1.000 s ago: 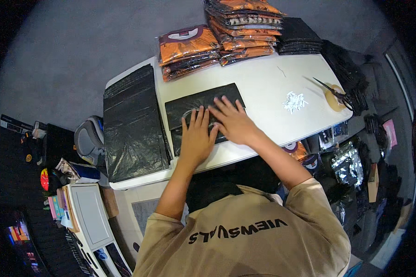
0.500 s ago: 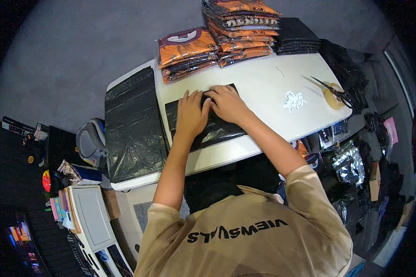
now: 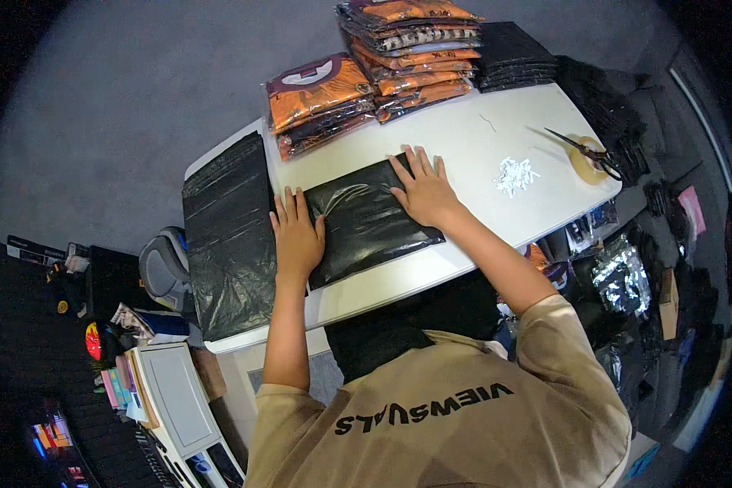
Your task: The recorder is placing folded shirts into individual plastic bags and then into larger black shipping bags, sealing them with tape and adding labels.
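Head view is showing me a black plastic mailer (image 3: 374,220) by the table's (image 3: 464,150) near edge; left hand (image 3: 298,244) and right hand (image 3: 428,193) are resting at its ends, fingers slightly apart. I'm judging it light, soft, slippery, best held there.

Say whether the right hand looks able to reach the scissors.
Probably yes: the right hand rests open on the black package, and only a low pile of white bits sits between it and the scissors.
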{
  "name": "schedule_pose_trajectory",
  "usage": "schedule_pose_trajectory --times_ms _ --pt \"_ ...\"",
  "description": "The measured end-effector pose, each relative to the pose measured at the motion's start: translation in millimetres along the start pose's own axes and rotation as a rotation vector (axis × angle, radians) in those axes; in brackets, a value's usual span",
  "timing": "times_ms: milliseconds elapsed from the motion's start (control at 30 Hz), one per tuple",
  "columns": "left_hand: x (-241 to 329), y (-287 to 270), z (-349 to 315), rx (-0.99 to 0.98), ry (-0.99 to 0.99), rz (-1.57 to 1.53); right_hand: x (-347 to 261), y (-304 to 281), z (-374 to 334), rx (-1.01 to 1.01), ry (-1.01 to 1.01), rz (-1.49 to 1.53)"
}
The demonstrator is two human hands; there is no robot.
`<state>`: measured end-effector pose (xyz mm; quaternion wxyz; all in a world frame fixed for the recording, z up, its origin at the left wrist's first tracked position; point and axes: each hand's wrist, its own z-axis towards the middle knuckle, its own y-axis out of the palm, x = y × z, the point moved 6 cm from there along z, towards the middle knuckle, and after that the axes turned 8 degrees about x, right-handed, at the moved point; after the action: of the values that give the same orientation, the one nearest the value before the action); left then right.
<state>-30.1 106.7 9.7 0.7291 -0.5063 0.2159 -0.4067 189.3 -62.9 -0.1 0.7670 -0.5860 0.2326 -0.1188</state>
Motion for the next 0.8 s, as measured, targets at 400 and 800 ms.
schedule_pose_trajectory --times_ms 400,800 --pt "72 -46 -83 -0.187 -0.040 -0.143 -19 -16 -93 0.040 -0.192 0.130" --pt "119 -102 -42 0.027 -0.004 -0.529 36 -101 -152 0.315 -0.131 0.600"
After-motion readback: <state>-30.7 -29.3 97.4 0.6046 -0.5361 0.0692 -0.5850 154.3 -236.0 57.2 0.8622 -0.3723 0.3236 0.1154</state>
